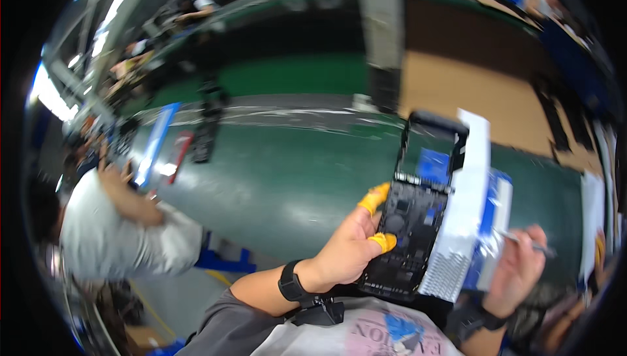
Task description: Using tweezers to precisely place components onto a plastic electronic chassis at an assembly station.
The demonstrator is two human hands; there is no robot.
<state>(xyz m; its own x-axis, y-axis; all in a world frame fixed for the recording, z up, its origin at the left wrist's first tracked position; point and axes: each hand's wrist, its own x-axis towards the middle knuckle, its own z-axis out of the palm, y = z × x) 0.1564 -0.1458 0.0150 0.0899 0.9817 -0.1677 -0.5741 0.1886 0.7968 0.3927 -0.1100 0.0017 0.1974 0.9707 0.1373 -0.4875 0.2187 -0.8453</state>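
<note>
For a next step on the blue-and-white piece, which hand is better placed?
Probably the right hand: it holds a slim tool close to the blue-and-white piece, while the left hand is occupied gripping the black frame.

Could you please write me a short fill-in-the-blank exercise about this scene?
1. The left hand grips a flat black electronic housing and wears snug finger covers coloured ____.
2. A black strap circles the left ____.
3. In the picture, the long white sheet with a textured lower end is to the housing's ____.
4. The right hand holds a slim silvery tool, while the smooth tabletop beyond is coloured ____.

Missing words: yellow; wrist; right; green.
</note>
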